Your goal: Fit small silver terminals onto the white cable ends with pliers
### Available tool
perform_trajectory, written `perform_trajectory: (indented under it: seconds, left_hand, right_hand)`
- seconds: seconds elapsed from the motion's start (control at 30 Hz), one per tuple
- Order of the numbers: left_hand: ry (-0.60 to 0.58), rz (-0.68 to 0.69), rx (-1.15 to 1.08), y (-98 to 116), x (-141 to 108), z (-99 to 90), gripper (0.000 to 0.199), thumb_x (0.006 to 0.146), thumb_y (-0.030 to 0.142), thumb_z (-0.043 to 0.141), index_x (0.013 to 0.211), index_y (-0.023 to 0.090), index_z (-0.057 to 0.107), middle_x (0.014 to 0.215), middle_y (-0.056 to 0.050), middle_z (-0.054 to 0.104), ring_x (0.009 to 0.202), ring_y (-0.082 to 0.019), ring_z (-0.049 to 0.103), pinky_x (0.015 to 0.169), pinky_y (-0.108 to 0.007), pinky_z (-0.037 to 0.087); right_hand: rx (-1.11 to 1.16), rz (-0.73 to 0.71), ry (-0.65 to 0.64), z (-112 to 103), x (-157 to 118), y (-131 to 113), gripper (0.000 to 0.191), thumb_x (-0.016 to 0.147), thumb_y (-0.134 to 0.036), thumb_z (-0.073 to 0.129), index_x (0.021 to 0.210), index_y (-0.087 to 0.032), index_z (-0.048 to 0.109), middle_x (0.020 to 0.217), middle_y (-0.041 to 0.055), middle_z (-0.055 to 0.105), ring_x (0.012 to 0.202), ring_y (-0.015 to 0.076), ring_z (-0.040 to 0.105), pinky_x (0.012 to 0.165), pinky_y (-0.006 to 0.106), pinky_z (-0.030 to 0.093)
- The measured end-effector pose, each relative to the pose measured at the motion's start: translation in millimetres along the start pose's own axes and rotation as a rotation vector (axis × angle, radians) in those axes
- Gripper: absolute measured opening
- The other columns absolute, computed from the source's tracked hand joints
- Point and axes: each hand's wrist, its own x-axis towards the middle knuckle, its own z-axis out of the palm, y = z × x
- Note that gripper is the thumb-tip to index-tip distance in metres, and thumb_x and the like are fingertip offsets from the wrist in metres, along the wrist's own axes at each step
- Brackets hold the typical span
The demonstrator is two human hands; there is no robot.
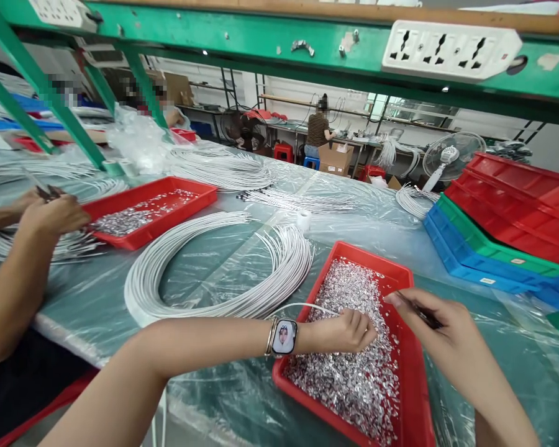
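My left hand (351, 330), with a watch (284, 336) on its wrist, is closed over a red tray (419, 385) of small shiny metal pieces (354, 372). A single white cable (307, 305) arches from the bundle side into this hand; its end is hidden by the fingers. Over the tray's right edge, my right hand (442, 323) is closed around a dark slim hand tool (422, 310), mostly hidden in the palm. Left of the tray lies a large coil of white cables (168, 285).
A co-worker's hands (51, 211) work at left beside another red tray (168, 205). Stacked red, green and blue trays (507, 230) stand at right. A green beam (261, 37) with a power strip (451, 49) crosses above. More cable bundles (223, 167) lie behind.
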Motion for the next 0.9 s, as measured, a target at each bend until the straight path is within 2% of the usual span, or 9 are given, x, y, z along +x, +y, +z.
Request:
perform_trajectory:
  seconds: [0.13, 0.23, 0.33, 0.43, 0.5, 0.57, 0.67, 0.8, 0.9]
  left_hand:
    - [-0.008, -0.114, -0.169, -1, 2, 5.1, 0.012, 0.093, 0.021, 0.057, 0.101, 0.012, 0.061, 0.083, -0.001, 0.063, 0.065, -0.011, 0.062, 0.055, -0.023, 0.053]
    - [0.03, -0.281, -0.334, -11, 8, 1.9, 0.012, 0.093, 0.02, 0.058, 0.102, 0.012, 0.061, 0.087, -0.002, 0.064, 0.07, -0.013, 0.063, 0.06, -0.027, 0.055]
    - [0.138, -0.507, -0.56, -31, 16, -16.5, 0.01, 0.095, 0.019, 0.054, 0.1, 0.012, 0.059, 0.081, 0.0, 0.063, 0.064, -0.012, 0.062, 0.058, -0.026, 0.054]
    - [0.289, -0.67, -0.829, -51, 20, -46.7, 0.02, 0.102, 0.018, 0.037, 0.092, 0.012, 0.054, 0.07, 0.003, 0.058, 0.059, -0.01, 0.06, 0.055, -0.021, 0.05]
    - [0.362, -0.713, -1.003, -59, 19, -67.5, 0.028, 0.104, 0.021, 0.027, 0.085, 0.015, 0.048, 0.064, 0.003, 0.056, 0.056, -0.008, 0.056, 0.051, -0.018, 0.047]
    - [0.403, -0.721, -1.156, -62, 15, -85.5, 0.028, 0.103, 0.024, 0.028, 0.083, 0.017, 0.046, 0.059, 0.005, 0.053, 0.05, -0.007, 0.051, 0.046, -0.016, 0.043]
    - [0.422, -0.709, -1.321, -61, 8, -105.2, 0.026, 0.1, 0.026, 0.033, 0.08, 0.018, 0.048, 0.055, 0.006, 0.051, 0.047, -0.007, 0.048, 0.043, -0.016, 0.039]
    - [0.413, -0.744, -1.521, -59, 0, -118.5, 0.026, 0.096, 0.029, 0.042, 0.077, 0.017, 0.056, 0.056, 0.005, 0.051, 0.05, -0.007, 0.048, 0.046, -0.017, 0.038]
    - [0.38, -0.749, -1.631, -59, -3, -121.7, 0.025, 0.095, 0.03, 0.045, 0.077, 0.017, 0.058, 0.057, 0.004, 0.051, 0.051, -0.008, 0.047, 0.046, -0.018, 0.036]
  right_hand:
    - [0.004, -0.027, 0.008, -1, -1, -1, 0.024, 0.092, -0.034, 0.049, 0.076, -0.018, 0.059, 0.073, 0.0013, 0.063, 0.066, 0.0184, 0.056, 0.058, 0.025, 0.042]
    - [0.048, -0.015, 0.088, -1, 0, -4, 0.025, 0.092, -0.037, 0.05, 0.078, -0.018, 0.06, 0.07, -0.0001, 0.059, 0.063, 0.017, 0.054, 0.056, 0.025, 0.04]
    - [0.125, 0.001, 0.226, 0, 0, -7, 0.028, 0.093, -0.042, 0.05, 0.086, -0.018, 0.062, 0.072, 0.0004, 0.059, 0.063, 0.0167, 0.053, 0.057, 0.025, 0.04]
    - [0.216, -0.012, 0.318, 2, 1, -8, 0.031, 0.096, -0.044, 0.046, 0.093, -0.018, 0.063, 0.069, 0.0002, 0.056, 0.065, 0.0175, 0.054, 0.058, 0.026, 0.041]
    - [0.264, -0.015, 0.35, 5, 2, -9, 0.032, 0.097, -0.045, 0.044, 0.097, -0.019, 0.062, 0.063, -0.0018, 0.049, 0.063, 0.0176, 0.053, 0.057, 0.026, 0.041]
    - [0.297, -0.023, 0.361, 8, 1, -13, 0.032, 0.098, -0.044, 0.043, 0.099, -0.019, 0.062, 0.06, -0.0035, 0.044, 0.06, 0.0168, 0.052, 0.055, 0.025, 0.04]
    - [0.305, -0.046, 0.328, 14, -3, -21, 0.029, 0.098, -0.041, 0.043, 0.099, -0.02, 0.063, 0.068, -0.0013, 0.054, 0.06, 0.0152, 0.051, 0.056, 0.025, 0.04]
    - [0.315, -0.058, 0.242, 21, -13, -32, 0.023, 0.096, -0.038, 0.046, 0.098, -0.024, 0.064, 0.075, -0.0001, 0.063, 0.063, 0.0159, 0.055, 0.058, 0.025, 0.042]
    - [0.303, -0.041, 0.253, 27, -21, -34, 0.018, 0.093, -0.038, 0.05, 0.1, -0.03, 0.065, 0.087, 0.0004, 0.068, 0.078, 0.0187, 0.06, 0.067, 0.027, 0.047]
